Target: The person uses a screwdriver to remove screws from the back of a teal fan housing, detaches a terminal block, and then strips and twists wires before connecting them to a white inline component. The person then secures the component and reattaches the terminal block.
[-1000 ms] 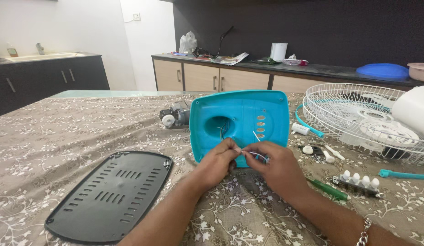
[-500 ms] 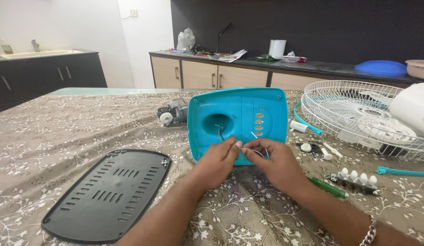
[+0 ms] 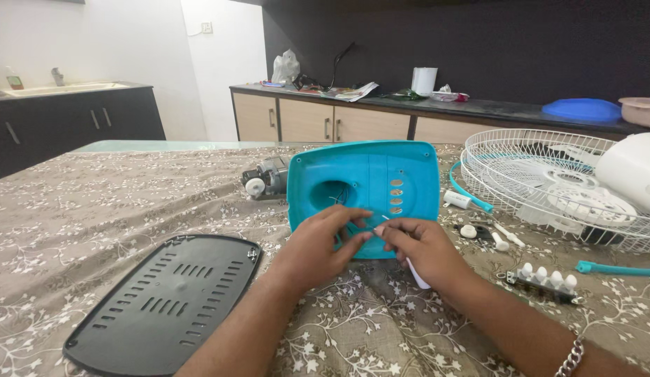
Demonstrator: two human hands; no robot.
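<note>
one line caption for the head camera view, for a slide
Both hands, left hand and right hand, pinch thin wires at a turquoise fan base on a floral tablecloth.

on my table's floral cloth (image 3: 94,209), a black vented plate (image 3: 164,300) lies at left. a small motor (image 3: 263,180) sits farther back. a white wire fan guard (image 3: 548,185) rests at right, near a strip of white push-buttons (image 3: 545,281). small white parts, perhaps knobs (image 3: 469,231), lie between them. behind, a counter (image 3: 436,108) carries a paper roll (image 3: 424,80).
</note>
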